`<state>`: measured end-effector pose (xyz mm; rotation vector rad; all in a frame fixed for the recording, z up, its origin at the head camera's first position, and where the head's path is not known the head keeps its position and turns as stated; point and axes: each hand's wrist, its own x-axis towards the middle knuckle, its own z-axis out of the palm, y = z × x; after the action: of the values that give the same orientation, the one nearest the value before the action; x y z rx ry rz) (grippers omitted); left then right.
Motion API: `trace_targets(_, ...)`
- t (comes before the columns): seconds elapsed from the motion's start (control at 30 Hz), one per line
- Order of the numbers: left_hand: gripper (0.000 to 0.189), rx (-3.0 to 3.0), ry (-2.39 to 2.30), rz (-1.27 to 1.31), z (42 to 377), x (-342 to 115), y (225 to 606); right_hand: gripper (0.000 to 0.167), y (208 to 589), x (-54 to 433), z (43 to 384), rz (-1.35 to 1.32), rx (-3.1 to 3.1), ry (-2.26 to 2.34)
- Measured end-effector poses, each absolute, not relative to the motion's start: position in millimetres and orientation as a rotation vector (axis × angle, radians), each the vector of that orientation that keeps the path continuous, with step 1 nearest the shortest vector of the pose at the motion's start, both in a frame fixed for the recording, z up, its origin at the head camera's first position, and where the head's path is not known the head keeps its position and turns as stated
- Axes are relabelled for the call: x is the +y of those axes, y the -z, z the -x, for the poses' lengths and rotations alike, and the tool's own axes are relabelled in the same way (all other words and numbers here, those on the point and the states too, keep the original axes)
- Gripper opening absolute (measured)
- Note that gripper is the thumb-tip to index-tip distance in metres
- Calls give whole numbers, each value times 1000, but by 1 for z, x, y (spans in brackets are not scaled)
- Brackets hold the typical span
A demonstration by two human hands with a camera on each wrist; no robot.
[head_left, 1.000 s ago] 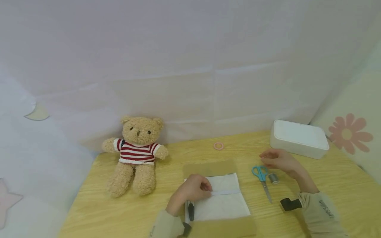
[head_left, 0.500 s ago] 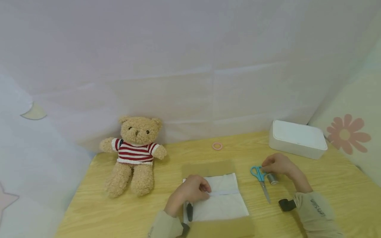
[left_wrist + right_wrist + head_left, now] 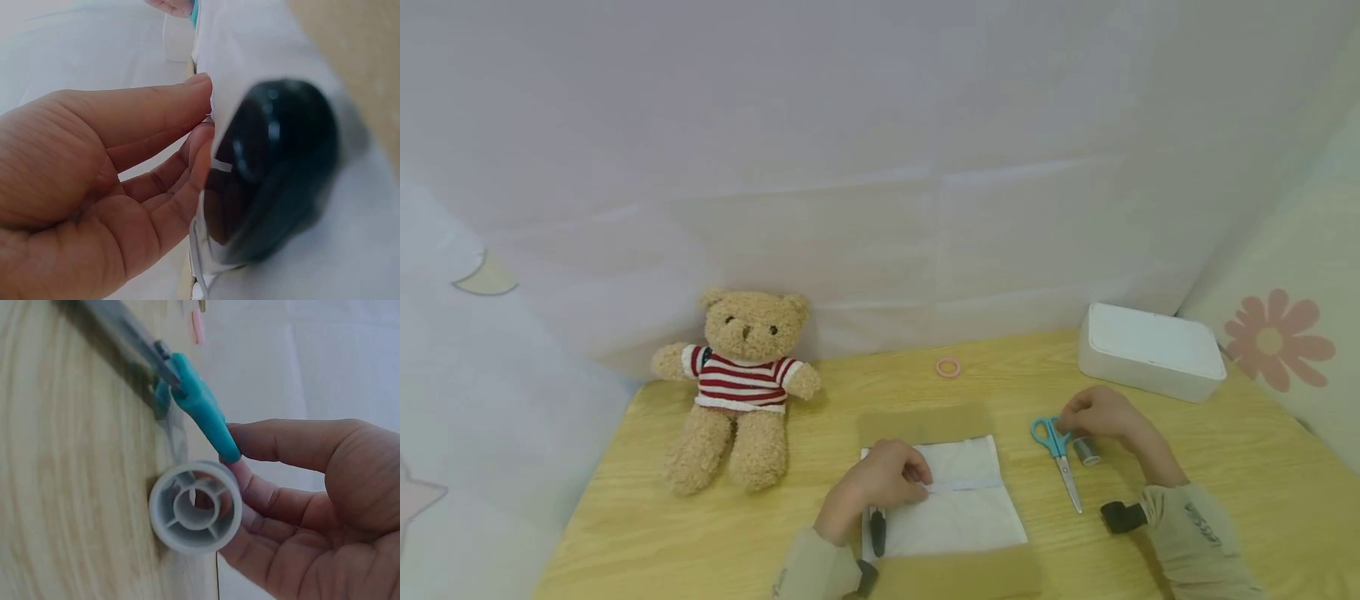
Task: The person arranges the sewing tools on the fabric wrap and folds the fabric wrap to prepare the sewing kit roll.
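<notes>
On a white cloth (image 3: 962,521), my left hand (image 3: 886,475) pinches near the left end of a narrow white strip (image 3: 966,484) that runs across it. The left wrist view shows thumb and fingertips close together at the cloth; the exact grip point is hard to see. Beside that hand lies a black clip-like piece (image 3: 281,162), its kind unclear. My right hand (image 3: 1103,412) pinches one handle loop of blue-handled scissors (image 3: 209,422) between thumb and forefinger. Their blades (image 3: 1070,487) point toward the front of the table. A grey thread spool (image 3: 195,509) lies right beside these fingers.
A brown board (image 3: 958,573) extends beyond the cloth at front and back. Behind it lies a pink ring (image 3: 948,367). At the back right stands a white box (image 3: 1150,354). A teddy bear (image 3: 741,387) in a striped shirt sits at the left on the wooden table (image 3: 617,517).
My right hand has come down from above the scissors to their handle, and its fingers now pinch a loop. The left hand stays in place at the strip.
</notes>
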<state>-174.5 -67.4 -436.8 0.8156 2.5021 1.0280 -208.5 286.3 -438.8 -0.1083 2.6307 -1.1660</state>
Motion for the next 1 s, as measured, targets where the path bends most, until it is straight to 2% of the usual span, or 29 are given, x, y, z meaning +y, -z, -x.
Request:
trace_targets(0.13, 9, 2502, -1020, -816, 174, -67, 437, 21, 439, 285, 208, 114, 2495, 1367)
trace_targets(0.33, 8, 2499, -1020, -806, 175, -67, 438, 38, 435, 284, 208, 188, 2367, 1523)
trace_targets(0.53, 10, 2493, -1025, -799, 175, -68, 438, 38, 429, 287, 209, 237, 2368, 1541)
trace_targets(1.0, 13, 2510, -986, -766, 174, -67, 437, 52, 416, 273, 209, 221, 2235, 1815)
